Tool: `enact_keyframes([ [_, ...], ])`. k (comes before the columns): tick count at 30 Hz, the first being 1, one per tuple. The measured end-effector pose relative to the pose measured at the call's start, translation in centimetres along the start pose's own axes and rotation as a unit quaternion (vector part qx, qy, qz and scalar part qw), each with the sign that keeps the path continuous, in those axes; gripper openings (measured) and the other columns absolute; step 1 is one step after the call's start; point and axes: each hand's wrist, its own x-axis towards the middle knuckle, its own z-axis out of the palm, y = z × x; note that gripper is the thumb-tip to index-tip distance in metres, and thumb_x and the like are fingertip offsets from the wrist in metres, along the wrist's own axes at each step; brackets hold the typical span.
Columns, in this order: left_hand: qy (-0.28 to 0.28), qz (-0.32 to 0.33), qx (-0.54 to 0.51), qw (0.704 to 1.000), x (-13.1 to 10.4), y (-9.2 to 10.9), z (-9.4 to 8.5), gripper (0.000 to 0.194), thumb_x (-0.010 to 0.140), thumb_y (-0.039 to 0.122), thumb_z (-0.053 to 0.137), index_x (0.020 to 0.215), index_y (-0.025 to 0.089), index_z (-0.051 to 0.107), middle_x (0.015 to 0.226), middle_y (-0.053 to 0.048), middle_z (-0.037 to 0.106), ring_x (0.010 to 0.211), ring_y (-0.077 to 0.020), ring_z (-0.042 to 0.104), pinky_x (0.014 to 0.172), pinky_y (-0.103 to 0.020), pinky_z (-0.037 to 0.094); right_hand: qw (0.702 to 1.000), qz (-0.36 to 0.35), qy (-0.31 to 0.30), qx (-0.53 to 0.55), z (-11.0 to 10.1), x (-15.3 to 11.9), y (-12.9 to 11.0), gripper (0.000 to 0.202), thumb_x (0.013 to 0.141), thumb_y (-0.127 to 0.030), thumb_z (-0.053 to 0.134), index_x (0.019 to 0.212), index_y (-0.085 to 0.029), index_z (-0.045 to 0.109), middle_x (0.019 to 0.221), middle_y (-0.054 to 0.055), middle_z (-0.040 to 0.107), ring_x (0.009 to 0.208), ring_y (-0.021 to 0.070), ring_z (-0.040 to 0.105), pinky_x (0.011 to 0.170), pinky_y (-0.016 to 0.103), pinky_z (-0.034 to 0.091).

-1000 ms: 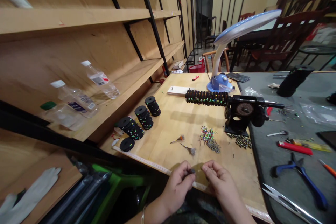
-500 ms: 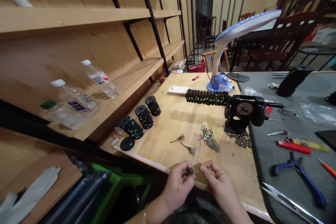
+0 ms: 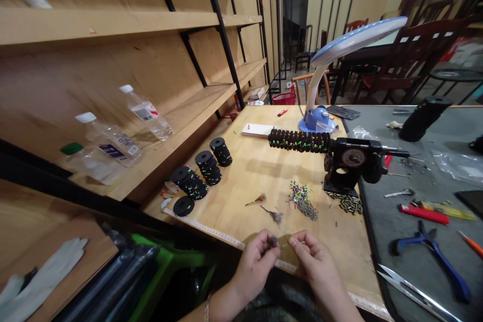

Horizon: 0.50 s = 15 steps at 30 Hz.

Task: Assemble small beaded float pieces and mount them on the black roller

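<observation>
Close to the front edge of the wooden table [image 3: 241, 201], my left hand [image 3: 258, 261] is closed on a small dark object [image 3: 273, 241] between its fingers. Just right of it my right hand [image 3: 311, 256] pinches thumb against forefinger; whatever is between them is too small to make out. Beyond my hands lie a pile of coloured beads [image 3: 299, 192], small grey pieces [image 3: 307, 210], an orange-tipped piece [image 3: 260, 198] and a grey feathery piece [image 3: 274, 215]. A black machine [image 3: 347, 161] holds a rod of black discs with coloured bits [image 3: 300, 141].
Stacks of black discs [image 3: 208, 167] stand at the left edge. A blue lamp [image 3: 317, 118] is behind the machine. Blue pliers [image 3: 433, 249], scissors [image 3: 409, 289] and a red knife [image 3: 424, 214] lie on the grey mat [image 3: 400, 193]. Bottles [image 3: 147, 113] are on the left shelf.
The dark object shows slightly higher at my left fingertips, and the left fingers have shifted a little. My right hand is nearly still. The view has moved slightly.
</observation>
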Motion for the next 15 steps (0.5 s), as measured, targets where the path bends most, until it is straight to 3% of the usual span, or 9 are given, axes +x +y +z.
enact_keyframes([
  [4,0.002,-0.020,-0.027,0.999,0.10,-0.02,0.17,0.025,0.076,0.035,0.065,0.071,0.018,0.048,0.055,0.009,0.037,0.048,-0.0064,0.031,0.048,-0.019,0.026,1.000,-0.010,0.005,-0.011,-0.25,0.28,0.46,0.058,0.048,-0.071,0.075,0.062,-0.020,0.052,0.042,-0.010,0.040,0.037,0.0063,0.030,0.039,0.020,0.020],
  [15,0.010,-0.010,-0.033,0.999,0.19,-0.10,0.43,0.017,0.071,0.029,0.068,0.078,0.017,0.058,0.055,0.006,0.042,0.048,-0.0077,0.037,0.048,-0.019,0.030,1.000,-0.027,0.001,-0.001,-0.45,0.55,0.55,0.054,0.052,-0.068,0.075,0.062,-0.020,0.052,0.041,-0.011,0.036,0.036,0.0052,0.026,0.038,0.019,0.019],
])
